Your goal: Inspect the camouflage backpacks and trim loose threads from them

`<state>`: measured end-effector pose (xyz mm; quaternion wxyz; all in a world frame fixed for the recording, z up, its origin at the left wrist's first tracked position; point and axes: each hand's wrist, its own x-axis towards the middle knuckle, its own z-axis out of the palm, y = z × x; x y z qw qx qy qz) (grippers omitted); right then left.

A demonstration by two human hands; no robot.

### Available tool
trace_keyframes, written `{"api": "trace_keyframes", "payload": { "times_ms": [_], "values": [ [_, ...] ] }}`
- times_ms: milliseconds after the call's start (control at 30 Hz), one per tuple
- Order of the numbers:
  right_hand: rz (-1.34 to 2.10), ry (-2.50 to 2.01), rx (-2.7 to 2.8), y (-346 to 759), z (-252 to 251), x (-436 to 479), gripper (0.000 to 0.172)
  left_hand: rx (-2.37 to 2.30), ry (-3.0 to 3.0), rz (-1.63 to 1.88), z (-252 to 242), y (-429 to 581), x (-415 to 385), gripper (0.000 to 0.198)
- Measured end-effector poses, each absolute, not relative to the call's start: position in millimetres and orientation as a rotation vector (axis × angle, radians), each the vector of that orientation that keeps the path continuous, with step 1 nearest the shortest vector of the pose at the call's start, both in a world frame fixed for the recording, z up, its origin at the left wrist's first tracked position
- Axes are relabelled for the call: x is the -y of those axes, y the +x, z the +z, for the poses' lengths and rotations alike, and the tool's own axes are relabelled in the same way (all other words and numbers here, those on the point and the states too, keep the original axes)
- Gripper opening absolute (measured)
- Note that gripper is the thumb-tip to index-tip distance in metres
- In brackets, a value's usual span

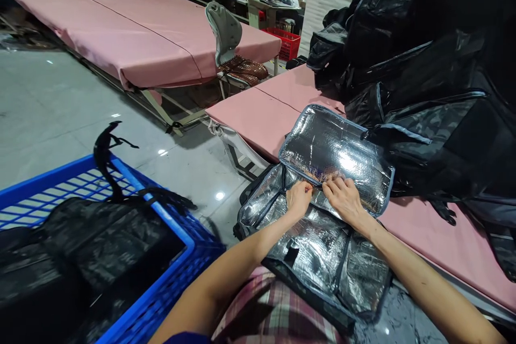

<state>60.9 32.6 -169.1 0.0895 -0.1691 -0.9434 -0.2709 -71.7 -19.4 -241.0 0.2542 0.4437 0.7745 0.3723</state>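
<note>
An insulated bag (318,242) with a shiny silver foil lining lies open in front of me, partly on the pink table's edge and over my lap. Its foil-lined lid (330,140) is folded back onto the table, with a grey-blue binding around its rim. At the seam between lid and body, my left hand (299,197) is closed in a pinch on the edge. Just to its right, my right hand (342,198) grips the same seam with bent fingers. What lies under the fingertips is hidden.
Black and camouflage bags (419,86) are heaped on the pink table (258,123) at right. On the left, a blue plastic crate (169,220) holds dark bags, a strap hanging over its rim. Beyond stand a grey chair (226,32), another pink table (161,48) and a red basket (284,43).
</note>
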Motion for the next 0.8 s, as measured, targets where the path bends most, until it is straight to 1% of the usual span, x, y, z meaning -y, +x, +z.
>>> {"api": "trace_keyframes", "payload": {
  "times_ms": [100, 367, 633, 800],
  "values": [
    [-0.813, -0.484, 2.804, 55.3, -170.5, -32.1, 0.018, -2.027, 1.252, 1.032, -244.7, -72.0, 17.1, 0.017],
    [-0.812, -0.450, 2.817, 50.4, -168.8, -28.9, 0.018, -1.831, 1.279, 1.078, -247.4, -84.0, 22.3, 0.015],
    [-0.816, -0.440, 2.811, 50.9, -165.6, -28.7, 0.015, -1.773, 1.208, 1.082, -250.0, -87.6, 19.6, 0.017],
    [-0.809, -0.447, 2.799, 53.1, -165.5, -29.6, 0.015, -1.732, 1.206, 1.071, -251.1, -97.5, 26.9, 0.014]
  ]
}}
